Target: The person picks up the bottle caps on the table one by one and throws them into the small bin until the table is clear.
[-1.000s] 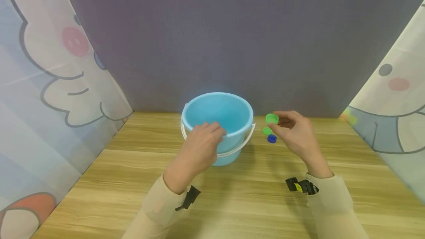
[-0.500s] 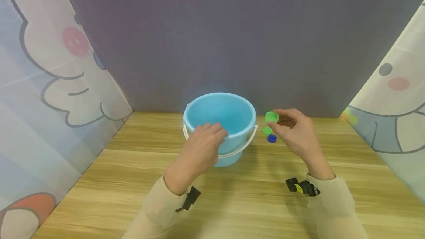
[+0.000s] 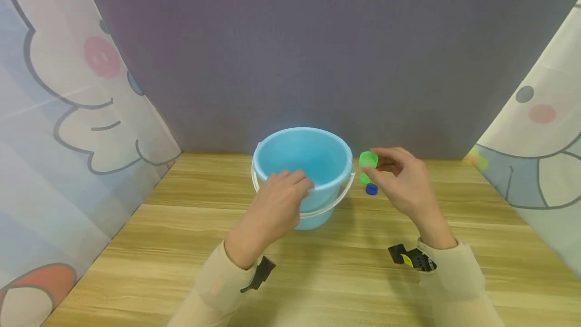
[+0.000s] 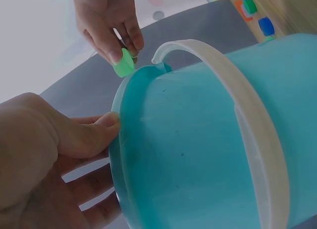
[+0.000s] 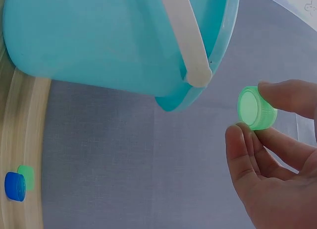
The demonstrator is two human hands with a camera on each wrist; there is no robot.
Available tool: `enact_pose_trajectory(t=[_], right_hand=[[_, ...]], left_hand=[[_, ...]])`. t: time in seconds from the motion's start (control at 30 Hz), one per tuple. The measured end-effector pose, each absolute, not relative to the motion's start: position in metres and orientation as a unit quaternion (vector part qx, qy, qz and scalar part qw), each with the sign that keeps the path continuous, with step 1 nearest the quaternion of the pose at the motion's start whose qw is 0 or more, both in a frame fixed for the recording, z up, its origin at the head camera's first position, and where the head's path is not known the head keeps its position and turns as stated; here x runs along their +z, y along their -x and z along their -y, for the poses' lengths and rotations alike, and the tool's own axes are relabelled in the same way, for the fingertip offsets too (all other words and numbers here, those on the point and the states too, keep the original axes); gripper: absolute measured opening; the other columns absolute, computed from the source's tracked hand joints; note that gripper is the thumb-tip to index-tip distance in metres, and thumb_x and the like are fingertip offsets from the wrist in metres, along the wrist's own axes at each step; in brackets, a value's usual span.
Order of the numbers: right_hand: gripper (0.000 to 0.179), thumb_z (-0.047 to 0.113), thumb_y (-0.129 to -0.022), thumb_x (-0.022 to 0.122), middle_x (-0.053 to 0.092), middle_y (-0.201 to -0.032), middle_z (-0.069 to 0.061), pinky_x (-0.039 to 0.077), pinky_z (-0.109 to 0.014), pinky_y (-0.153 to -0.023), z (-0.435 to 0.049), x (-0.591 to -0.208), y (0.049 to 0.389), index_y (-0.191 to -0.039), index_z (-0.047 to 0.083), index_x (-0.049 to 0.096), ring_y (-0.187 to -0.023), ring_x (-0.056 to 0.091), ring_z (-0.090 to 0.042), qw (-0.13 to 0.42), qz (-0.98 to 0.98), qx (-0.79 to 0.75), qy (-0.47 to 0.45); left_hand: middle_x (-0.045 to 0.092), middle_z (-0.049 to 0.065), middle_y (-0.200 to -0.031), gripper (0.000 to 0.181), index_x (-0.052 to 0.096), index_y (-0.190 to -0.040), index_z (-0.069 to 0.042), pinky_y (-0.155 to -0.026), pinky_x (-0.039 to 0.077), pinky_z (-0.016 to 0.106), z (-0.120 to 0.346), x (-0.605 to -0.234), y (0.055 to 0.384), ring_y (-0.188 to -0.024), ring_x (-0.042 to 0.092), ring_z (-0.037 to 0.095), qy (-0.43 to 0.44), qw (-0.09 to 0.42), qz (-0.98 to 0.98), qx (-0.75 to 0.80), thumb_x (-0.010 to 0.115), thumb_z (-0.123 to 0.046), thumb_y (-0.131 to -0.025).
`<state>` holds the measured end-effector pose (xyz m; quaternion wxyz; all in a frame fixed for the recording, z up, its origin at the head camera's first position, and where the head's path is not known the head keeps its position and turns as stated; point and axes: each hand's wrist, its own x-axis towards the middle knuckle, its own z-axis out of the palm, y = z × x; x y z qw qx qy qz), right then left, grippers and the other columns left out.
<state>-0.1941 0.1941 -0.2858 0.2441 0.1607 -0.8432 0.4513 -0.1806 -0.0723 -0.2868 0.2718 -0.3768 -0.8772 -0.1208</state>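
My left hand grips the near rim of a light blue bucket. The left wrist view has its thumb on the outside of the rim, the other fingers over the edge. Between the thumb and fingers of my right hand is a green bottle cap, pinched just right of the bucket and about level with its rim. Below that cap lie a flat green cap and a dark blue cap on the table.
The bucket's white handle hangs down its near side. A grey wall stands close behind the bucket on the wood-grain table. Cartoon-printed sheets flank both sides. In the left wrist view, an orange patch shows beside the caps.
The bucket has shifted slightly to the right with my left hand on its rim. My right hand has risen a little and come slightly left, still pinching the green bottle cap.
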Motion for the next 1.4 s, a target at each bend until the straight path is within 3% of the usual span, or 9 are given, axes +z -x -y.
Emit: enact_pose_trajectory(t=[1.4], right_hand=[[0.034,-0.002,-0.086,0.076,0.063,-0.109,-0.011,0.053,-0.019,-0.088,-0.174,-0.285,0.188,-0.119,-0.005,0.069,-0.093,0.064,-0.013,0.257,0.79,0.509,-0.226]], left_hand=[[0.066,0.0,-0.093,0.023,0.071,-0.102,-0.008,-0.066,0.044,0.03,0.066,-0.288,0.173,-0.078,0.057,0.02,0.401,0.278,0.864,-0.124,0.077,0.003,-0.082]])
